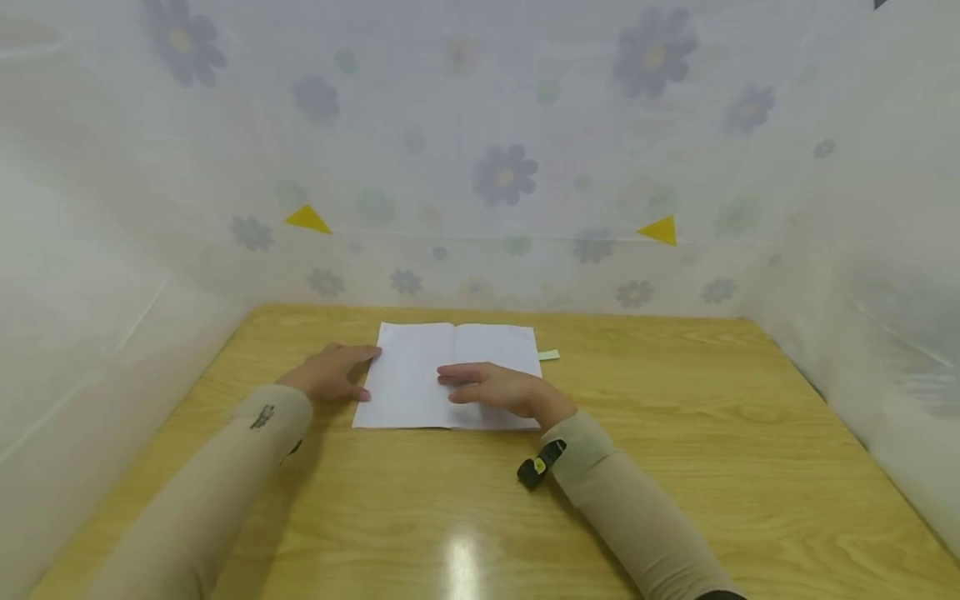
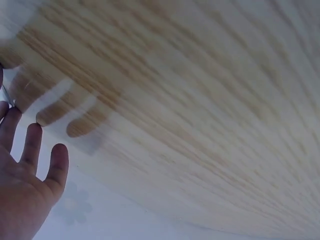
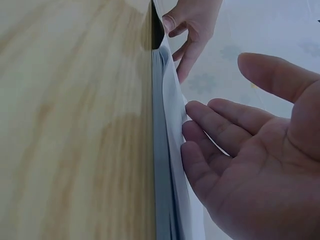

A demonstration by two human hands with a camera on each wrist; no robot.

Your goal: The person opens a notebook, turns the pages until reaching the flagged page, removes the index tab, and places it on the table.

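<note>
An open book (image 1: 420, 367) with white pages lies flat on the wooden table (image 1: 675, 433). My left hand (image 1: 333, 372) rests at the book's left edge, fingers straight, and touches the page margin. My right hand (image 1: 491, 387) lies flat on the right page, fingers pointing left toward the spine. In the right wrist view the right hand's fingertips (image 3: 200, 125) press on the top page of the book (image 3: 167, 165), and the left hand (image 3: 192, 25) shows at the far edge. The left wrist view has the left hand (image 2: 30, 170) with spread fingers above the table (image 2: 200, 100).
A small pale green tab (image 1: 549, 355) sticks out beside the book's right edge. Translucent flowered sheets (image 1: 502, 175) with two yellow triangles wall in the table at the back and both sides. A black device (image 1: 542, 463) sits on my right wrist.
</note>
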